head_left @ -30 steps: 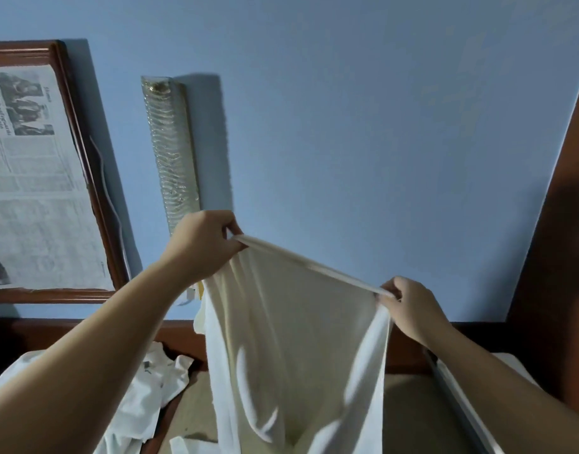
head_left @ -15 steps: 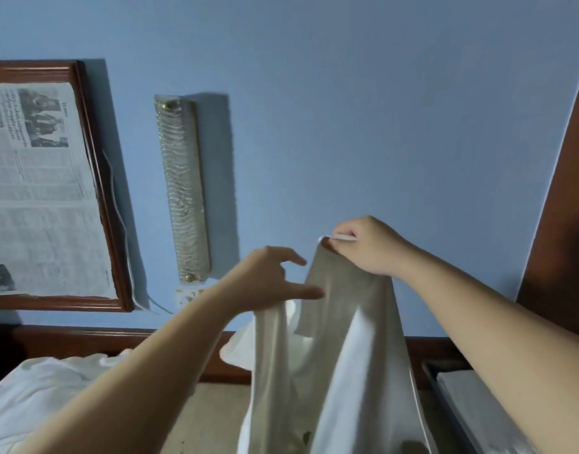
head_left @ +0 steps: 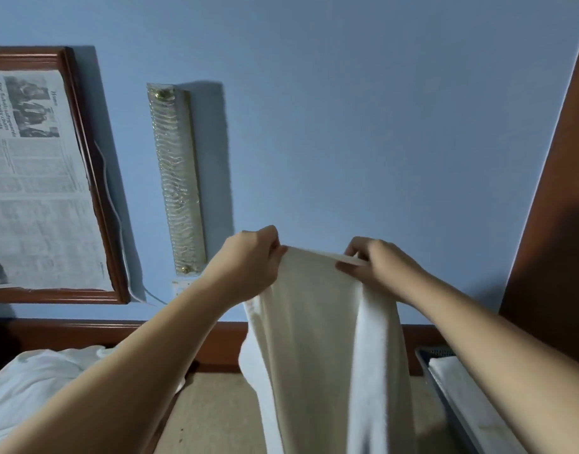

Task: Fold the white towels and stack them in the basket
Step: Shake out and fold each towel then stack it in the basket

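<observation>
We see the blue wall point(head_left: 347, 109) behind, with a framed newspaper point(head_left: 32, 178) and a glass wall lamp point(head_left: 176, 178). The white towel point(head_left: 317, 348) hangs before us, between both hands. Our left hand point(head_left: 252, 263) and right hand point(head_left: 376, 267) pinch its top edge with curled fingers. The basket point(head_left: 445, 385) at the right holds folded towels point(head_left: 465, 391).

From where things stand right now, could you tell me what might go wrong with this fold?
1. The left hand and right hand only pinch the towel's top edge; a slip would undo the fold.
2. The hanging end runs out of view below, so it may drag or bunch.
3. The basket sits far right, partly behind the right forearm, an awkward placement.
</observation>
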Motion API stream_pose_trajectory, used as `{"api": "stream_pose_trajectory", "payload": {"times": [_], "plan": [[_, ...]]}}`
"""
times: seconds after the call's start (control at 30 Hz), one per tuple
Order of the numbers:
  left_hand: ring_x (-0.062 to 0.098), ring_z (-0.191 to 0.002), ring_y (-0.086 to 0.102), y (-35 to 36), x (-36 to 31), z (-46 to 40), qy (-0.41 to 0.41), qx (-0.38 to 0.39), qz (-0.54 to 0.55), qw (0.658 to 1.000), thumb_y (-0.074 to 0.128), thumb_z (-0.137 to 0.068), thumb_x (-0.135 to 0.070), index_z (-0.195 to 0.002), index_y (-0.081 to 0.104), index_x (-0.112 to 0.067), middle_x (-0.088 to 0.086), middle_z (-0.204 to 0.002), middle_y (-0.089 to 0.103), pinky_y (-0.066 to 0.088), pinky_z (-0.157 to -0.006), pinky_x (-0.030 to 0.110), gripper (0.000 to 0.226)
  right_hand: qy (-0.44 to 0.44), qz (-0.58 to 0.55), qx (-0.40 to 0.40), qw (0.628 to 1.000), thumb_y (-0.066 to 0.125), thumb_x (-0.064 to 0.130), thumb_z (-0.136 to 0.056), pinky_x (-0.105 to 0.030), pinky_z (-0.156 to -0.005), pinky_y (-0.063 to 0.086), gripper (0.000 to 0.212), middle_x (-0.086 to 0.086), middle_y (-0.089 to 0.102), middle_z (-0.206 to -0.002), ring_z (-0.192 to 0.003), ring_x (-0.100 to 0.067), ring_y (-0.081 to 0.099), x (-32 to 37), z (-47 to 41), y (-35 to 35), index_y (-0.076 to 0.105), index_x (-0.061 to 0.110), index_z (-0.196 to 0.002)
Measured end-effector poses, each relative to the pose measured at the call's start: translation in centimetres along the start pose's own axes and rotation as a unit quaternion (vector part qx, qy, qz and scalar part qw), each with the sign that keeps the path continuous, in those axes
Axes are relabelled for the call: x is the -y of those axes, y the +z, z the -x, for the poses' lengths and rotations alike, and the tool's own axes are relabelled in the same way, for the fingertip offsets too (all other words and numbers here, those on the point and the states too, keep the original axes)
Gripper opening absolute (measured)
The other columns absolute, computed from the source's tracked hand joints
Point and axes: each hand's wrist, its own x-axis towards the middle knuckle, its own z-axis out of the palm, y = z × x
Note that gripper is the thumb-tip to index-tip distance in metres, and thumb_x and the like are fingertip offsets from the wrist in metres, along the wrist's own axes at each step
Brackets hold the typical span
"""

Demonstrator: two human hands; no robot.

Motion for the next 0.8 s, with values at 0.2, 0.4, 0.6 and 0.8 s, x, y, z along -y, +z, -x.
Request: {"api": "stream_pose_trajectory", "payload": {"times": [0.2, 0.4, 0.6, 0.8], "plan": [[0.034, -0.063, 0.054, -1.2, 6.0, 0.8, -0.023, -0.015, -0.059, 0.998, 0.064, -0.100, -0.032, -0.081, 0.051, -0.020, -0.001, -0.061, 0.055, 0.039, -0.058, 0.034, 0.026, 0.065, -0.062, -0.030, 0.996, 0.069, 0.049, -0.092, -0.037, -0.065, 0.048, 0.018, 0.002, 0.068, -0.073, -0.070, -0.017, 0.063, -5.2, 3.1, 1.5, 0.063, 0.035, -0.082], [0.032, -0.076, 0.064, -0.1, 8.1, 1.1, -0.106, 0.053, -0.088, 0.989, 0.061, -0.101, -0.037, -0.091, 0.065, -0.018, 0.003, -0.074, 0.067, 0.045, -0.063, 0.033, 0.021, 0.029, -0.114, -0.081, 0.990, 0.067, 0.029, -0.096, -0.023, -0.065, 0.046, 0.007, 0.013, 0.070, -0.085, -0.079, -0.004, 0.065, -4.3, 2.8, 1.0, 0.064, 0.033, -0.092], [0.011, -0.068, 0.060, 3.0, 3.7, 3.6, -0.083, 0.162, 0.024, 0.983, 0.076, -0.080, -0.068, -0.117, 0.063, -0.040, -0.003, -0.062, 0.060, 0.046, -0.067, 0.028, 0.048, 0.050, -0.234, 0.096, 0.966, 0.071, 0.038, -0.095, -0.036, -0.069, 0.033, 0.043, -0.010, 0.050, -0.072, -0.069, -0.020, 0.046, -0.5, 1.0, 1.6, 0.054, 0.000, -0.081], [0.012, -0.047, 0.044, 6.6, -2.2, 6.4, -0.110, 0.131, 0.239, 0.956, 0.070, -0.091, -0.060, -0.104, 0.062, -0.039, 0.004, -0.051, 0.053, 0.035, -0.052, 0.028, 0.026, 0.059, -0.237, 0.162, 0.956, 0.066, 0.062, -0.085, -0.037, -0.075, 0.027, 0.050, -0.004, 0.037, -0.078, -0.073, -0.021, 0.034, 1.4, 0.3, 2.5, 0.049, 0.015, -0.080]]}}
